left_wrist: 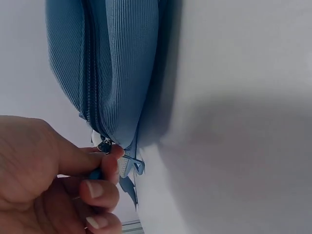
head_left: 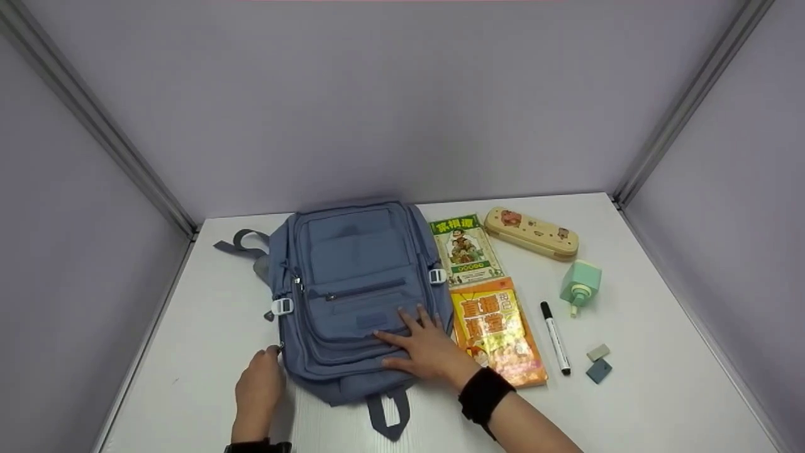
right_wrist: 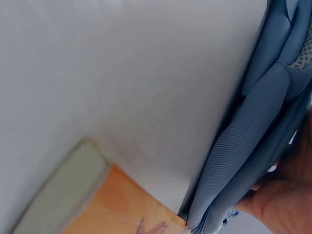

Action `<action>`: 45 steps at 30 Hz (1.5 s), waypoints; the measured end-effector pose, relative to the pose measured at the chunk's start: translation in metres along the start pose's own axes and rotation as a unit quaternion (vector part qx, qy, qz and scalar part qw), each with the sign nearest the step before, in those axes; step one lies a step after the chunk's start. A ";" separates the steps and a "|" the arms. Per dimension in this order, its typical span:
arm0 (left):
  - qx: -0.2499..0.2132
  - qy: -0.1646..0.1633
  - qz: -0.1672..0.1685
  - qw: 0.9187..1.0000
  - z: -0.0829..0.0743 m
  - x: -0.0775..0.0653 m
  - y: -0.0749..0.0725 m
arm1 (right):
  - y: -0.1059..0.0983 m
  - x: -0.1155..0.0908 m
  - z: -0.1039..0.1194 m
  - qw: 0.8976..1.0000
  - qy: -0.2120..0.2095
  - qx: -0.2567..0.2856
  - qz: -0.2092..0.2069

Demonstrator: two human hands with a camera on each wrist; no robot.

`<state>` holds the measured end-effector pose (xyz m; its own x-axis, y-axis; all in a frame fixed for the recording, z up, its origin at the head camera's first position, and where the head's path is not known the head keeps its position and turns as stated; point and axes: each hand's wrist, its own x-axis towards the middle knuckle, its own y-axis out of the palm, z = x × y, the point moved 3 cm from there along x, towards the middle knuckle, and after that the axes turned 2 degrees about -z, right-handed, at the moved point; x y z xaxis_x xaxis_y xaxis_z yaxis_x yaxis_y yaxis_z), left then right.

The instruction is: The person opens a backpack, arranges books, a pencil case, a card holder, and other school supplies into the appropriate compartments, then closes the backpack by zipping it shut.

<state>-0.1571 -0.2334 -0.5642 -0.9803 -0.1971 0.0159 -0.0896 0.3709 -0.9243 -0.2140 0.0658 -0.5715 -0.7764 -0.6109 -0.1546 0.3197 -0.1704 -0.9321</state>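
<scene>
A blue backpack lies flat on the white table, its top handle toward the near edge. At its left side my left hand pinches a zipper pull; the left wrist view shows thumb and fingers around the pull, with the zipper running along the bag's edge. My right hand rests with spread fingers on the lower front of the backpack. In the right wrist view that hand is partly cut off at the frame's edge, beside the blue fabric.
Right of the backpack lie a green book and an orange book. Farther right are a beige pencil case, a mint-green pencil sharpener, a black-capped marker and two small erasers. Grey panels enclose the table.
</scene>
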 end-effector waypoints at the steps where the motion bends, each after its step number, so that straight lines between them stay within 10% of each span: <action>1: 0.004 0.004 -0.001 1.000 0.000 0.000 0.001 | 0.000 0.000 0.000 1.000 0.001 0.001 0.000; 26: 0.007 0.008 -0.033 0.999 0.001 -0.006 -0.003 | -0.001 0.010 -0.002 0.999 0.011 -0.033 0.000; 37: 0.011 -0.007 0.038 0.999 -0.012 -0.022 -0.010 | -0.001 0.015 -0.003 0.999 0.019 -0.049 -0.003; 45: -0.007 0.049 0.063 0.997 -0.032 -0.032 -0.010 | -0.003 0.015 -0.002 0.999 0.019 -0.046 -0.003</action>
<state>-0.1308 -0.2017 -0.5430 -0.9963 -0.0579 -0.0627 0.0344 0.4003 -0.9157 -0.2276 0.0590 -0.5722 -0.7989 -0.5797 -0.1603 0.2652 -0.1003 -0.9590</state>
